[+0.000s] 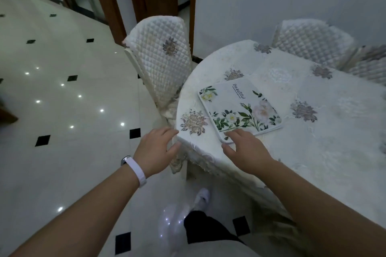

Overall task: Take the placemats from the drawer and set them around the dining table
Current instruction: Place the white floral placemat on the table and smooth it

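Placemat (240, 108) flat on table (313, 152), skewed, corner nearest; right hand (248, 148) spread, touching corner; left hand (156, 148) relaxed at table edge.

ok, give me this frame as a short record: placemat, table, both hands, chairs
placemat: one floral placemat, flat near the table's corner
table: table under a white embroidered tablecloth
right hand: right hand open, fingers on the placemat's near edge
left hand: left hand open at the table corner, contact unclear
chairs: quilted chair at left, another at far side
placemats in hand: none
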